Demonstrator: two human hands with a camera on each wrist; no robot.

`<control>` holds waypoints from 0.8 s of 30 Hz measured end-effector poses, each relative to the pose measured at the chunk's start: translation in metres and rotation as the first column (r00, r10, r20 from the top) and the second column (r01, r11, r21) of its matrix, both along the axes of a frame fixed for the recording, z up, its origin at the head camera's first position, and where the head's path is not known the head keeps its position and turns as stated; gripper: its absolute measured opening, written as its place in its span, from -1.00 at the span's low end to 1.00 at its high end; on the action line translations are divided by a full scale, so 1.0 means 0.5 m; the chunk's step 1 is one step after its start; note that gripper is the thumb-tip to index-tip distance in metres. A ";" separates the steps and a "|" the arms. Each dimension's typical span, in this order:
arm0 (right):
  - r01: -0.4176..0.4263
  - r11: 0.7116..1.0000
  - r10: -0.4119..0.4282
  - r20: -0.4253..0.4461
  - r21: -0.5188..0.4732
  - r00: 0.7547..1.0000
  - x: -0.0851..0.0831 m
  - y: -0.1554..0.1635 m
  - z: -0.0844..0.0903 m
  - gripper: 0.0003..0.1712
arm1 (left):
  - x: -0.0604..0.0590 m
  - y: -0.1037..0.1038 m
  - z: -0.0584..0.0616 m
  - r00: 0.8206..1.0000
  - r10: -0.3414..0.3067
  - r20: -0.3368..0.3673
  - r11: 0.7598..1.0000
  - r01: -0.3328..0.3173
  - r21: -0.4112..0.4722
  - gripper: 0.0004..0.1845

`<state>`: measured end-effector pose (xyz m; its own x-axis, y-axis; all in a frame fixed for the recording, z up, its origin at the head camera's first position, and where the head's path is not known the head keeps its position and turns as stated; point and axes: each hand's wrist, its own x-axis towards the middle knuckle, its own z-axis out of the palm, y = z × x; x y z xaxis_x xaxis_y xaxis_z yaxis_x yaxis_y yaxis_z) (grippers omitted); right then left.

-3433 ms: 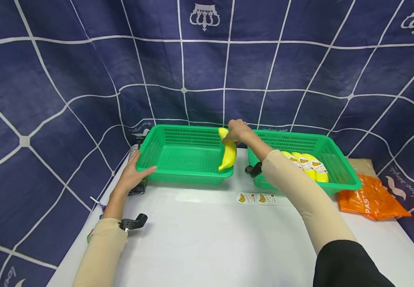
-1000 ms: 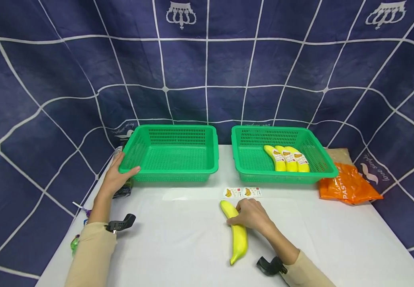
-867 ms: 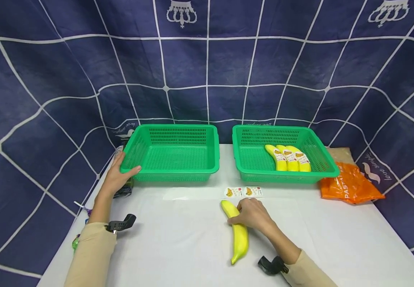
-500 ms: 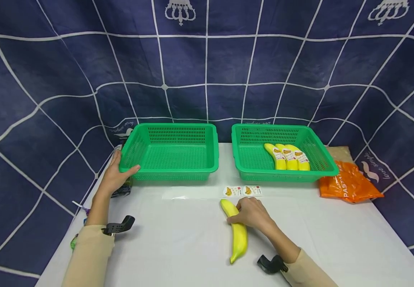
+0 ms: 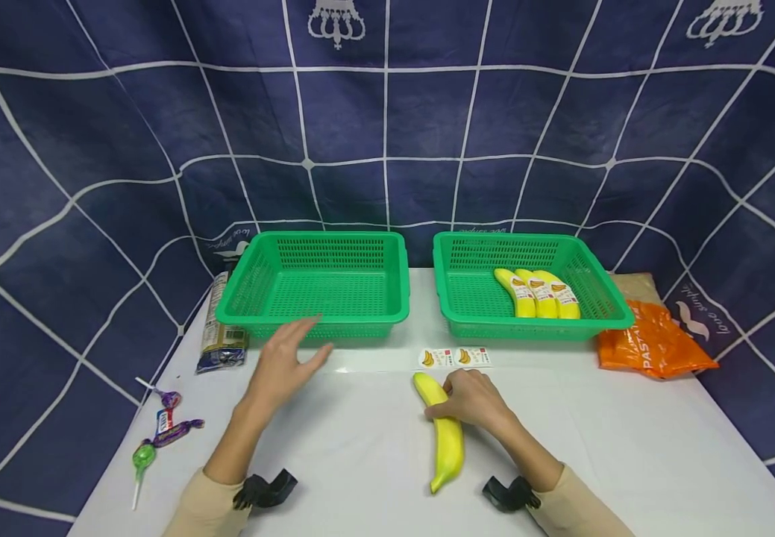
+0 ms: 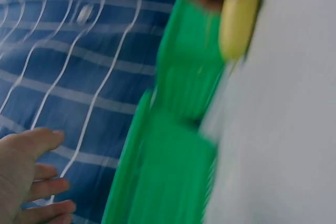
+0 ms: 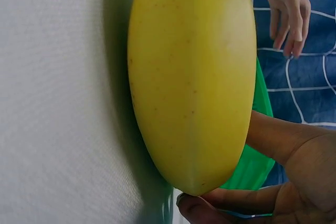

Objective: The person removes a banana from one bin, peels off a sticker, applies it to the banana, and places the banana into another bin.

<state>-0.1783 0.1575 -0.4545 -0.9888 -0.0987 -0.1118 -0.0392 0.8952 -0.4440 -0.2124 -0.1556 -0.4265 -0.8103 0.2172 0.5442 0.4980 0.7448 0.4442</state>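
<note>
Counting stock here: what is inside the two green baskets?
The right basket holds three labelled bananas side by side. The left basket shows only bare mesh; nothing hidden.

The crumpled orange plastic bag (image 5: 652, 347), at three o'clock of the right green plastic basket (image 5: 602, 322), reads "PASTA" in white capitals. The dark blue grid-patterned backdrop cloth (image 5: 92, 149) bears white script, partly legible as "love simple", at its lower right, beside white crown emblems along the top.

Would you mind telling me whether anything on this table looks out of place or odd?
One banana lies loose on the table under the right hand, unlabelled, while three labelled bananas sit in the right basket. Lollipops lie scattered at the left edge.
</note>
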 end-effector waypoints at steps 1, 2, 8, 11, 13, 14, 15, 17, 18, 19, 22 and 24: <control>0.002 1.000 -0.002 0.002 -0.001 1.000 0.000 0.000 0.000 -0.50 | 0.007 0.018 -0.008 0.999 -0.044 0.009 0.998 0.045 -0.036 -0.36; 0.002 1.000 -0.002 0.003 -0.001 1.000 0.000 0.000 -0.001 -0.50 | 0.012 0.034 -0.016 0.996 -0.080 0.026 0.994 0.082 -0.077 -0.34; -0.004 1.000 0.004 0.000 -0.004 1.000 -0.002 0.002 -0.003 -0.52 | 0.015 0.108 -0.070 0.955 -0.207 0.212 0.929 0.260 -0.262 -0.18; -0.012 1.000 0.012 -0.005 -0.007 1.000 -0.004 0.003 -0.003 -0.53 | 0.004 0.139 -0.095 0.929 -0.227 0.291 0.893 0.318 -0.320 -0.10; -0.013 1.000 0.013 -0.010 -0.010 1.000 -0.006 0.005 -0.004 -0.53 | -0.004 0.158 -0.111 0.919 -0.230 0.320 0.868 0.343 -0.359 -0.08; -0.013 1.000 0.013 -0.013 -0.010 1.000 -0.007 0.005 -0.004 -0.53 | -0.008 0.167 -0.120 0.917 -0.229 0.327 0.857 0.349 -0.379 -0.07; -0.011 1.000 0.011 -0.015 -0.009 1.000 -0.007 0.005 -0.005 -0.52 | -0.012 0.174 -0.129 0.917 -0.228 0.327 0.850 0.352 -0.393 -0.07; -0.005 1.000 0.005 -0.016 -0.008 1.000 -0.008 0.005 -0.006 -0.50 | -0.020 0.186 -0.146 0.918 -0.231 0.321 0.842 0.354 -0.407 -0.08; -0.002 1.000 0.001 -0.013 -0.009 1.000 -0.009 0.005 -0.007 -0.49 | -0.023 0.191 -0.153 0.920 -0.232 0.317 0.842 0.353 -0.408 -0.08; 0.000 1.000 0.000 -0.010 -0.009 1.000 -0.008 0.004 -0.008 -0.48 | -0.026 0.195 -0.161 0.922 -0.232 0.311 0.842 0.350 -0.410 -0.07; 0.002 1.000 -0.002 -0.006 -0.017 1.000 -0.007 0.003 -0.009 -0.46 | -0.032 0.201 -0.178 0.926 -0.228 0.301 0.837 0.345 -0.424 -0.05; 0.000 1.000 0.000 -0.009 -0.021 1.000 -0.007 0.005 -0.009 -0.46 | -0.035 0.204 -0.183 0.928 -0.221 0.298 0.833 0.339 -0.438 -0.05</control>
